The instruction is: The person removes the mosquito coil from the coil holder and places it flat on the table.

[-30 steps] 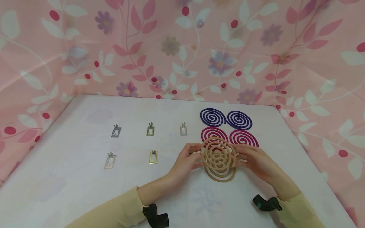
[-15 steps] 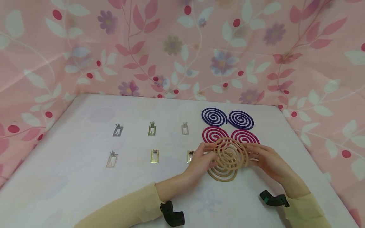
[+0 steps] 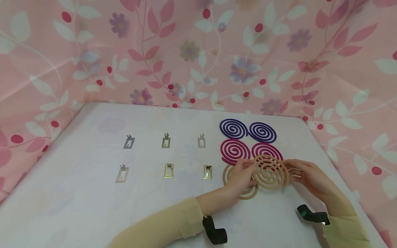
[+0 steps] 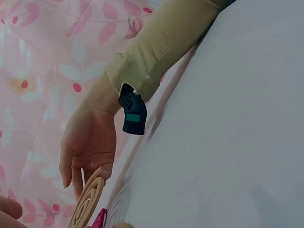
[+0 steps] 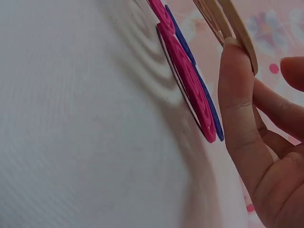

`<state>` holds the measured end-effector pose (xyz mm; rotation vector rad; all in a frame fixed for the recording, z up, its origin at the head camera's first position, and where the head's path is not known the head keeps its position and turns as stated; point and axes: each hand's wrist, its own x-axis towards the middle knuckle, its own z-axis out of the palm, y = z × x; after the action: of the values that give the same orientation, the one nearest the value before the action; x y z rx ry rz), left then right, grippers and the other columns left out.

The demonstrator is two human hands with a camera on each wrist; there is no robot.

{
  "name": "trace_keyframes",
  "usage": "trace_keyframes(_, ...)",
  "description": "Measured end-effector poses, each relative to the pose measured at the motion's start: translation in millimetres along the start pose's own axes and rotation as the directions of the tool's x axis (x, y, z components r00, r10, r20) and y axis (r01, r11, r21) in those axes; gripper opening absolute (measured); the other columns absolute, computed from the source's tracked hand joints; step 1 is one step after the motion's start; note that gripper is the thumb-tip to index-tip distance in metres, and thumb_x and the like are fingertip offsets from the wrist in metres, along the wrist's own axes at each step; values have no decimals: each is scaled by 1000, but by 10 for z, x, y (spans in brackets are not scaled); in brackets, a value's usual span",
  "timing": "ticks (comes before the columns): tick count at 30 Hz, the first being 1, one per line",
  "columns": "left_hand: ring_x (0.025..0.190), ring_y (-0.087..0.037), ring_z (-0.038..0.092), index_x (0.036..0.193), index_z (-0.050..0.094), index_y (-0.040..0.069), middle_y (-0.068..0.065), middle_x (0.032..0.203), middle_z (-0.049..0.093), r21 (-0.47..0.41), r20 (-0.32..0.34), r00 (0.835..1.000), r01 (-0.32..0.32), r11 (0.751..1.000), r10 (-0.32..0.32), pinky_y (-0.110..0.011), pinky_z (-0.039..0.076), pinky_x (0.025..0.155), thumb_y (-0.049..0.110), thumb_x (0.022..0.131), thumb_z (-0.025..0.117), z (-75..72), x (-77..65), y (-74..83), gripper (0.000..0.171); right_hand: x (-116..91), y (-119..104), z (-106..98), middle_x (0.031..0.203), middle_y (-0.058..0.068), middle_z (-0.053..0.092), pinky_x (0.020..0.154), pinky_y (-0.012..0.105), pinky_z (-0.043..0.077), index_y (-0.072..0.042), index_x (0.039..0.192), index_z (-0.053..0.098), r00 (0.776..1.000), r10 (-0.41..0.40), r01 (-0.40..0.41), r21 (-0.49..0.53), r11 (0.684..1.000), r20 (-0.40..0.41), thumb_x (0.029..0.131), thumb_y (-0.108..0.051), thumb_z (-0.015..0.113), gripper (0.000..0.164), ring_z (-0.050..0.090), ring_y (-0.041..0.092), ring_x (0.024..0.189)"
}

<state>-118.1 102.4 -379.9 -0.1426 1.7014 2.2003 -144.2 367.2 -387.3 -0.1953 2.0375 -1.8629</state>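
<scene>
A tan mosquito coil (image 3: 285,174) is held up off the table, tilted, between both hands. My left hand (image 3: 240,179) pinches its left edge, and my right hand (image 3: 313,179) grips the right edge with thumb and fingers. Seen from the left wrist, the coil (image 4: 97,187) stands nearly edge-on below the right hand (image 4: 92,135). The right wrist view has the right thumb (image 5: 237,95) pressed against the coil's rim. Another tan coil (image 3: 224,174) lies flat under my left hand, partly hidden. Just behind are two pink coils (image 3: 234,150), the right one partly covered by the raised coil.
Two dark blue coils (image 3: 233,128) lie side by side at the back right. On the left half of the white table (image 3: 77,206), several small metal coil stands (image 3: 165,147) sit in two rows. A pink floral cloth (image 3: 186,51) hangs behind the table.
Both hands have carried the raised tan coil to the right, off the lying tan coil. A gold stand, earlier hidden by the left arm, now shows fully.
</scene>
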Motion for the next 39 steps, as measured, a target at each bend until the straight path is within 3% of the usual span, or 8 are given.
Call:
trace_keyframes(10,85,-14,60,116,56,10,-3,107,54,14,-25,1000,-20,1000,20,-36,58,85,8,84,62,77,-20,-101,33,-28,58,-100,99,-5,73,74,29,59,-14,111,74,997,77,-77,-86,993,-11,109,-20,39,35,67,11,86)
trace_keyframes(16,83,-16,59,119,54,12,-1,108,52,44,31,999,-15,999,13,-26,52,78,11,84,62,98,-74,-112,35,-51,80,-165,95,-4,73,72,30,60,-15,107,73,992,127,-130,-136,982,-26,109,-24,39,35,67,13,82)
trace_keyframes(22,87,-15,56,115,55,14,0,104,54,50,70,998,-2,999,-2,-26,46,81,15,84,61,119,-100,-127,31,-96,92,-228,92,-4,72,72,32,61,-17,105,74,986,158,-165,-166,972,-57,109,-27,39,37,67,13,79)
trace_keyframes(27,84,-14,52,115,56,16,0,97,55,75,100,995,16,997,-23,-24,40,75,20,88,59,111,-123,-117,27,-140,95,-282,88,-5,73,71,32,61,-17,101,76,975,204,-218,-200,955,-87,109,-31,38,41,67,13,75)
trace_keyframes(39,100,-19,57,120,54,17,3,107,54,181,186,977,69,981,-103,-39,46,96,25,93,57,92,-180,-72,28,-125,43,-295,83,-2,75,57,28,54,-6,98,78,944,295,-326,-288,900,-149,108,-39,39,52,67,12,74)
